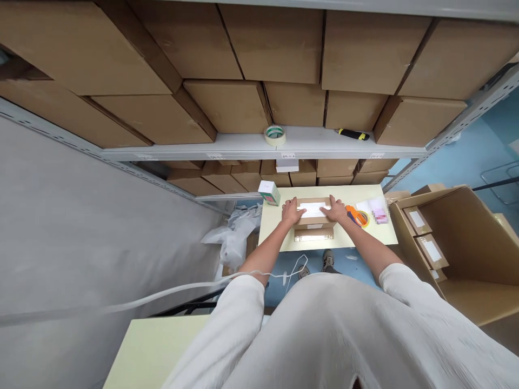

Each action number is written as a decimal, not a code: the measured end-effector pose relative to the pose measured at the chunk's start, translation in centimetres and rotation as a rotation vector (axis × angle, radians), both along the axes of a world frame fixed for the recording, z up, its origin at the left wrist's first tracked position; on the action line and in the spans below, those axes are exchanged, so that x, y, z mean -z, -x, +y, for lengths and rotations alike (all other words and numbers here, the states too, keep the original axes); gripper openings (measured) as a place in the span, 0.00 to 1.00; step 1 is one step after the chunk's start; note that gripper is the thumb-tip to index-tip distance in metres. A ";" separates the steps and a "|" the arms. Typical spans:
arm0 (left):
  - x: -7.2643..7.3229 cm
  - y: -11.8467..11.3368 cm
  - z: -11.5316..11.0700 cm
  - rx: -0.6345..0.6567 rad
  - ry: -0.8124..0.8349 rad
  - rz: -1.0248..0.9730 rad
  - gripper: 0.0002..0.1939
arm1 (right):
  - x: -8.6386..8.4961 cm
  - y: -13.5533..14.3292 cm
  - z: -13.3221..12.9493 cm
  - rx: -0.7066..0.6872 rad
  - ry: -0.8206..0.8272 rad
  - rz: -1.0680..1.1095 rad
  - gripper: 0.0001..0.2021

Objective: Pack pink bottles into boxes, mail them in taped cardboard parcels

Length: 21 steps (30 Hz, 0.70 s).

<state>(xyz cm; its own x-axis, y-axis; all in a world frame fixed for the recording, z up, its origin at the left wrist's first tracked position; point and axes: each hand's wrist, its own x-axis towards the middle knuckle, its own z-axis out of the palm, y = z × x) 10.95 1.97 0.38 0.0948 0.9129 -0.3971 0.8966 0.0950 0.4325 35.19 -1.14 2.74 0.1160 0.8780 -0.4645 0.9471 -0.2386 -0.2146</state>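
A small cardboard box point(315, 220) sits on the pale yellow table point(279, 237), with a white label point(311, 207) on its top. My left hand point(292, 211) grips its left end, thumb resting on the label's edge. At the opposite end my right hand point(335, 209) holds it the same way, thumb pressing the label from the right. On the box's near side a flap point(313, 234) with shiny tape shows. Just beyond my right hand lies an orange tape dispenser point(356, 215) with a yellow roll. A small white and green box point(269, 193) stands left of my left hand.
Shelves above hold many cardboard boxes point(292, 43), plus a tape roll point(274, 135) and a utility knife point(352, 134). To the right, a large open carton point(478, 237) contains labelled boxes. Plastic bags point(235, 237) lie left; a white cable point(174, 294) crosses by my left arm.
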 end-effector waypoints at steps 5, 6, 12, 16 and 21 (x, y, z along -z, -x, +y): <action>-0.3 1.1 0.2 -0.026 -0.074 -0.166 0.33 | -0.8 -1.1 -0.7 0.077 -0.091 0.112 0.35; -0.7 1.1 0.4 -0.034 -0.116 -0.194 0.31 | -1.2 -1.3 -0.7 0.095 -0.129 0.127 0.33; -4.2 0.1 1.0 -0.115 -0.403 -0.288 0.23 | -4.1 -1.2 -0.3 0.152 -0.432 0.225 0.31; -4.1 -0.1 -0.5 -0.156 -0.423 -0.309 0.18 | -3.9 -0.8 -1.7 0.149 -0.471 0.251 0.27; -0.5 0.4 -4.3 -0.147 -0.271 -0.222 0.10 | -0.8 -0.4 -4.9 0.138 -0.313 0.195 0.22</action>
<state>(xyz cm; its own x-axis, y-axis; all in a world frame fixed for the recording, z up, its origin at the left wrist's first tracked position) 10.51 -2.29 0.86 0.0119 0.9922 -0.1241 0.7635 0.0712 0.6419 35.56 -6.06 3.52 0.1792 0.9629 -0.2020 0.8446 -0.2558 -0.4703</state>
